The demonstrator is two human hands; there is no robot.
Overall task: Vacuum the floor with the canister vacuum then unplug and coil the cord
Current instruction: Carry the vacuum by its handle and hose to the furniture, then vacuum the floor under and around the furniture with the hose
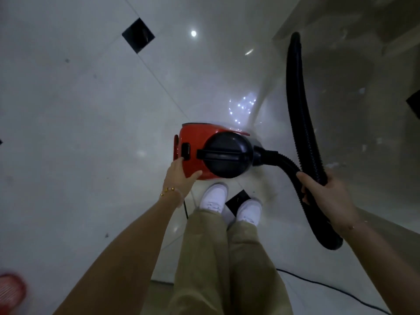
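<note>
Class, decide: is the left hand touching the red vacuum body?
Touching. The head view shows the left hand resting on the red vacuum body, its thumb and fingers lying against the near edge.

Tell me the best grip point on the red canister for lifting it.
The black carry handle across the red canister's dark top dome, taken from above. The bar looks raised and centred, so it should lift level. The left hand only rests on the smooth red shell.

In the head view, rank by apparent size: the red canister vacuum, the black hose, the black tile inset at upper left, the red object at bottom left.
1. black hose, longest by far
2. red canister vacuum
3. black tile inset and red object: look similar; the red one is cut off and nearer, so unranked.
</note>
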